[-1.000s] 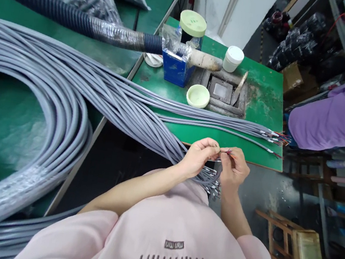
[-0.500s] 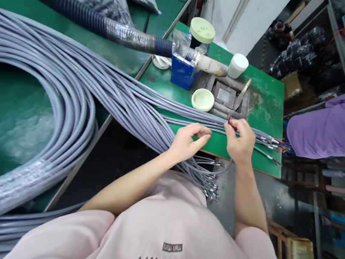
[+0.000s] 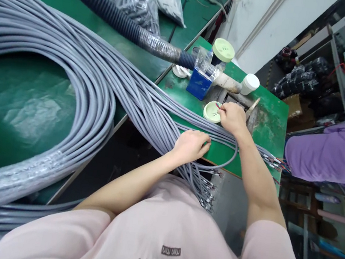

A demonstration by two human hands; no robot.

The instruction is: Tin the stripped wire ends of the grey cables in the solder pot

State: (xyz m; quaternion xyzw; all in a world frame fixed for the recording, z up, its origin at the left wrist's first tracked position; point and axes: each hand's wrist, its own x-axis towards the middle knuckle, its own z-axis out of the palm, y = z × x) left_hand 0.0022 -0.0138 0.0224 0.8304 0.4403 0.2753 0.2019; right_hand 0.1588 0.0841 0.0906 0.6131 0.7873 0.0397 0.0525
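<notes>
My right hand [image 3: 233,118] pinches a grey cable [image 3: 233,156] near its stripped end. The thin coloured wires [image 3: 217,108] of that end, red and dark ones among them, point left over a shallow pale-green dish [image 3: 211,114]. From my fingers the cable loops down past the table's front edge. My left hand [image 3: 191,144] hovers or rests by the front edge, beside the bundle of grey cables [image 3: 148,115]; which of the two I cannot tell. Its fingers are loosely curved, thumb a little apart, with nothing visible in them. More stripped cable ends [image 3: 210,191] hang below it.
A ribbed black hose [image 3: 111,16] runs to a blue box [image 3: 198,83]. Behind the dish stand a white tub [image 3: 250,84] and a green-lidded container [image 3: 223,50]. A flat blade tool [image 3: 252,107] leans by a grimy recess. A person in purple [image 3: 328,148] is at the right.
My right hand has moved up and left, bringing the wire ends from above the cables to the dish. My left hand's fingers have curled down slightly. The view has shifted.
</notes>
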